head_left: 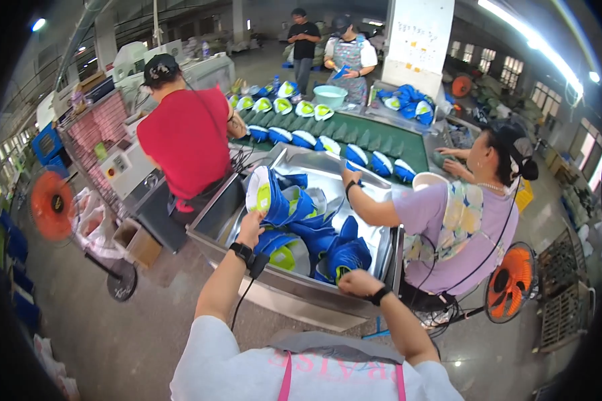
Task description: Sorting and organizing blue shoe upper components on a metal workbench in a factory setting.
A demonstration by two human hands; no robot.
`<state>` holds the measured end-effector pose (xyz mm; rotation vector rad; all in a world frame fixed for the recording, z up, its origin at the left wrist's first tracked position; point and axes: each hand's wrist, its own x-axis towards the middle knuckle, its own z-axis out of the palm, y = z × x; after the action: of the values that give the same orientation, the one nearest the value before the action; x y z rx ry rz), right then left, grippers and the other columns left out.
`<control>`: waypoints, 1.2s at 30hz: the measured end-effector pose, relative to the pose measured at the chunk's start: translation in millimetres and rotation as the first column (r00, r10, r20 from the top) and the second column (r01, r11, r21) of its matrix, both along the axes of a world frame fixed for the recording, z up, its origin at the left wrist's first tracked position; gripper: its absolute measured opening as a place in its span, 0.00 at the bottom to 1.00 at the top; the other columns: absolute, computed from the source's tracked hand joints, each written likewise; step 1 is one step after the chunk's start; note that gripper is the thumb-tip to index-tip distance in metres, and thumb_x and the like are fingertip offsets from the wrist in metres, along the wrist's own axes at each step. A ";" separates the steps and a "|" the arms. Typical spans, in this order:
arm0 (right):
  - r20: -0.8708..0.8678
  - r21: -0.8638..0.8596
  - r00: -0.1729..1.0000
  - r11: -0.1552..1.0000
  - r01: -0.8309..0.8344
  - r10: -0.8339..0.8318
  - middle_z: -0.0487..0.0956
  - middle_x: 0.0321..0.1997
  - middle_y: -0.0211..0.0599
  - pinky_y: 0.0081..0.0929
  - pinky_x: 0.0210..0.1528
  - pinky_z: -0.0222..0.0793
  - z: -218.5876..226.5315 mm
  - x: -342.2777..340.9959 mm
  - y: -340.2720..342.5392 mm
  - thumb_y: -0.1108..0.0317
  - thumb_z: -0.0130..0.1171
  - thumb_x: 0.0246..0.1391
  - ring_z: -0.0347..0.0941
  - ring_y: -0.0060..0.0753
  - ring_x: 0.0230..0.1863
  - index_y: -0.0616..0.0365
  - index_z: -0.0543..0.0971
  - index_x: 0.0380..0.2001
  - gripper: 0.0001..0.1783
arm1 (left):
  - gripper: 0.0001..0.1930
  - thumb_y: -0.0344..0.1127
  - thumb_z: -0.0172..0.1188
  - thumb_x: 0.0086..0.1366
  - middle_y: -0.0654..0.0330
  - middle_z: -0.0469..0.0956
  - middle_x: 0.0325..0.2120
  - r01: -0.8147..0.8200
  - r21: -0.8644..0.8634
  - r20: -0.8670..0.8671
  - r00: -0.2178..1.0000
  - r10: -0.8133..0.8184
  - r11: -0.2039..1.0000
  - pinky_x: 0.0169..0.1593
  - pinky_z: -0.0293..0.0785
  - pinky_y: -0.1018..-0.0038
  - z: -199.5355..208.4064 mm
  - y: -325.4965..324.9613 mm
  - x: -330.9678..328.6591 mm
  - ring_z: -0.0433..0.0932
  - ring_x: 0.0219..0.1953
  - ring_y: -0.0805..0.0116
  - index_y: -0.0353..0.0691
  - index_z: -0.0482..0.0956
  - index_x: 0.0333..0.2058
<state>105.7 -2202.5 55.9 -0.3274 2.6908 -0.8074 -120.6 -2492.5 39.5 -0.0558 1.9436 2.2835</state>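
My left hand is closed on the lower edge of a blue shoe upper with a white and lime lining, raised over the left side of a metal tray. At the tray's near right corner, my right hand is closed at the edge of another blue upper, whose lime lining shows beside the fingers. Between my hands several more blue uppers lie heaped. One of them, a blue upper with a lime inside, rests just below the raised one. The fingertips of my right hand are partly hidden.
Beyond the tray runs a green conveyor belt with rows of blue-and-white uppers and dark green shoe lasts. Co-workers sit close on both sides: a red shirt left, a purple shirt right, its arm reaching over the tray. Orange fans flank us.
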 end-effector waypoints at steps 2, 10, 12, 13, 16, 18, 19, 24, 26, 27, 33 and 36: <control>-0.033 -0.030 0.989 0.989 0.145 -0.146 0.77 0.28 0.42 0.36 0.35 0.67 -0.8 8.6 2.5 0.56 0.48 0.50 0.73 0.45 0.31 0.57 0.78 0.25 0.17 | 0.12 0.38 0.46 0.56 0.57 0.76 0.22 0.130 -0.385 -0.056 0.985 -0.164 0.914 0.30 0.68 0.66 3.5 7.0 -22.6 0.75 0.28 0.63 0.39 0.76 0.24; -0.253 -0.109 0.935 0.968 0.228 -0.249 0.71 0.46 0.43 0.31 0.38 0.69 72.6 0.0 -85.3 0.59 0.56 0.48 0.73 0.42 0.40 0.54 0.71 0.42 0.19 | 0.12 0.35 0.48 0.58 0.58 0.78 0.23 0.088 -0.439 -0.420 0.860 -0.291 0.894 0.33 0.68 0.79 77.0 -30.5 -35.2 0.74 0.27 0.74 0.34 0.77 0.28; -0.218 -0.239 0.944 0.952 0.193 -0.246 0.67 0.52 0.46 0.30 0.38 0.69 80.9 -6.3 -115.8 0.61 0.59 0.46 0.73 0.41 0.42 0.53 0.66 0.50 0.27 | 0.10 0.31 0.45 0.59 0.60 0.77 0.26 0.055 -0.081 -0.650 0.754 -0.094 0.995 0.33 0.65 0.82 145.3 -44.0 -1.6 0.70 0.27 0.78 0.33 0.75 0.28; -0.346 -0.364 0.880 0.911 0.192 -0.324 0.58 0.58 0.48 0.29 0.39 0.70 81.6 -9.8 -131.0 0.64 0.62 0.43 0.72 0.40 0.44 0.53 0.58 0.55 0.36 | 0.10 0.31 0.44 0.60 0.60 0.76 0.26 0.125 -0.141 -0.759 0.623 -0.188 0.982 0.32 0.64 0.82 173.2 -60.3 13.7 0.69 0.27 0.79 0.33 0.72 0.24; -0.526 -0.574 0.720 0.813 0.093 -0.454 0.43 0.64 0.51 0.27 0.38 0.71 83.2 -22.7 -164.2 0.69 0.66 0.39 0.71 0.40 0.46 0.53 0.46 0.61 0.50 | 0.08 0.32 0.49 0.59 0.56 0.76 0.28 0.497 -0.452 -0.622 0.420 -0.661 0.741 0.29 0.68 0.75 232.9 -83.4 80.0 0.74 0.25 0.67 0.36 0.72 0.24; -0.582 -0.679 0.646 0.733 -0.051 -0.494 0.49 0.64 0.50 0.28 0.37 0.72 91.2 -29.7 -188.0 0.71 0.68 0.36 0.70 0.44 0.46 0.54 0.44 0.61 0.54 | 0.05 0.31 0.52 0.57 0.55 0.76 0.25 0.622 -0.655 -0.404 0.191 -0.895 0.429 0.27 0.70 0.73 219.1 -89.8 107.5 0.75 0.23 0.66 0.36 0.74 0.28; -0.573 -0.640 0.685 0.768 -0.032 -0.449 0.65 0.56 0.45 0.28 0.38 0.71 97.5 -27.6 -199.0 0.74 0.67 0.36 0.71 0.41 0.45 0.54 0.55 0.58 0.45 | 0.06 0.31 0.53 0.57 0.54 0.76 0.25 0.510 -0.805 -0.368 -0.027 -0.929 0.304 0.27 0.70 0.73 202.2 -88.3 114.1 0.75 0.22 0.65 0.38 0.74 0.32; 0.232 -0.342 0.967 0.921 0.185 -0.108 0.77 0.30 0.41 0.33 0.37 0.67 32.1 11.5 -237.5 0.59 0.50 0.53 0.73 0.41 0.33 0.54 0.74 0.37 0.12 | 0.04 0.28 0.53 0.57 0.57 0.76 0.24 0.587 -0.654 -0.336 0.340 -0.878 0.478 0.24 0.70 0.78 172.4 -105.9 100.5 0.75 0.20 0.72 0.35 0.76 0.30; 0.533 -0.410 0.837 0.827 0.386 -0.126 0.76 0.29 0.43 0.35 0.35 0.67 -12.9 43.7 -237.5 0.56 0.47 0.54 0.73 0.44 0.32 0.53 0.74 0.36 0.14 | 0.07 0.24 0.53 0.56 0.58 0.76 0.31 0.576 -0.604 -0.260 0.511 -0.819 0.551 0.23 0.69 0.82 188.1 -107.7 89.2 0.75 0.22 0.77 0.34 0.74 0.35; 0.408 -0.448 0.910 0.854 0.263 -0.066 0.77 0.30 0.40 0.34 0.36 0.67 -27.5 58.6 -234.8 0.57 0.48 0.54 0.74 0.39 0.34 0.51 0.74 0.37 0.13 | 0.10 0.24 0.53 0.55 0.58 0.75 0.34 0.527 -0.644 -0.294 0.499 -0.815 0.555 0.24 0.69 0.83 198.6 -105.7 84.3 0.75 0.23 0.78 0.34 0.73 0.38; 0.192 -0.098 0.931 0.938 0.332 -0.310 0.76 0.32 0.43 0.41 0.35 0.67 -33.0 112.3 -230.5 0.58 0.46 0.54 0.72 0.50 0.35 0.55 0.72 0.36 0.13 | 0.26 0.29 0.59 0.50 0.53 0.70 0.38 0.784 -0.356 -0.841 -0.031 -0.540 0.509 0.30 0.71 0.74 248.7 -50.2 97.2 0.73 0.28 0.66 0.36 0.66 0.51; 0.231 -0.390 0.894 0.805 0.447 -0.384 0.76 0.33 0.44 0.42 0.35 0.67 -64.4 145.1 -243.1 0.59 0.47 0.54 0.72 0.50 0.34 0.55 0.72 0.37 0.13 | 0.10 0.37 0.62 0.50 0.57 0.75 0.28 0.902 -0.306 -0.818 -0.086 -0.569 0.303 0.29 0.69 0.69 301.6 -45.2 119.0 0.74 0.28 0.63 0.45 0.74 0.32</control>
<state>250.8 -2445.6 -8.5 0.2412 2.4508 -1.5079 -1.6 -2537.7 341.1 2.0601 0.9454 1.6410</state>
